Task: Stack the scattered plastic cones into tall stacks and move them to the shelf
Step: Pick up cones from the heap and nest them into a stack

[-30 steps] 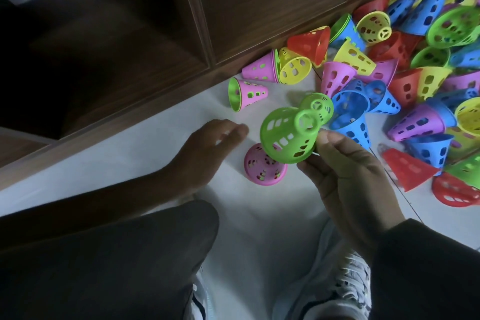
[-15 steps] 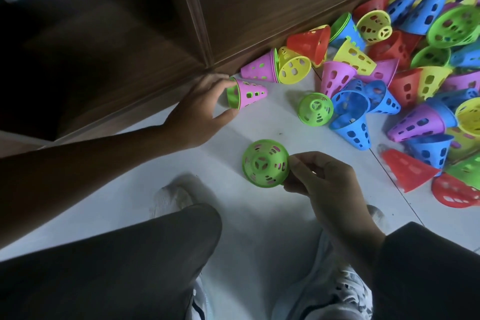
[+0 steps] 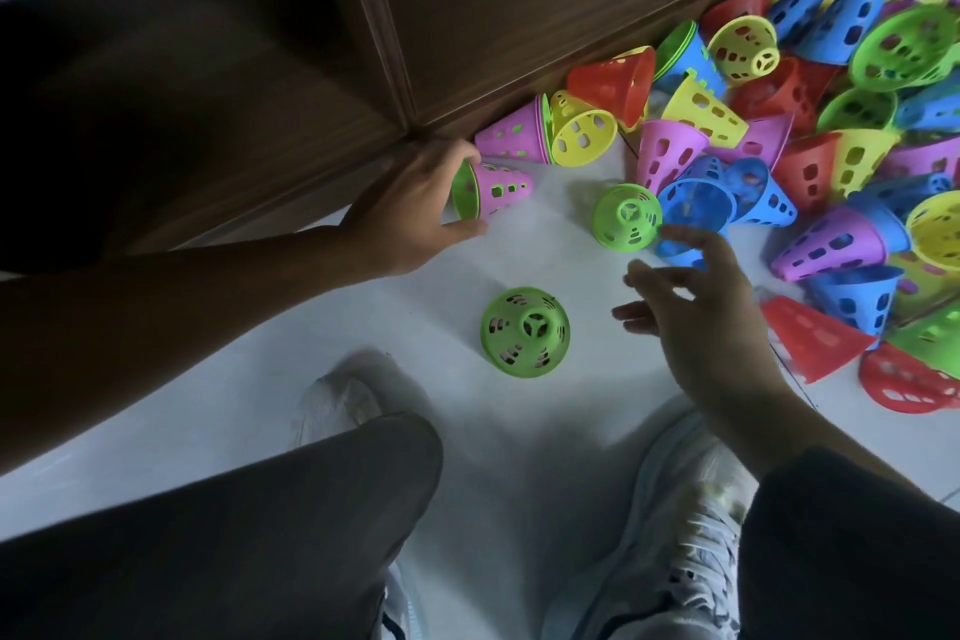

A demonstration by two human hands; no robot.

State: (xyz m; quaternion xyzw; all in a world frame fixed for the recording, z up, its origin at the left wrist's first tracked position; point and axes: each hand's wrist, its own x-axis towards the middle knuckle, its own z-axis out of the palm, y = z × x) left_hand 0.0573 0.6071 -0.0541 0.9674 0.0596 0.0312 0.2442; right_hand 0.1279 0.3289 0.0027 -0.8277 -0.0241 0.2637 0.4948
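Green cone stack [image 3: 524,331] now stands released on the floor near the shelf [image 3: 467,42] | right hand [image 3: 696,307] off it, fingers spread, reaching pileward | left hand [image 3: 415,208] now grips pink-and-green cone [image 3: 493,190] at shelf base | we judge next cones incoming.

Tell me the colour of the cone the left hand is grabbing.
Pink cone with a green one nested inside at its mouth, held by the left hand. Head view, the only one.
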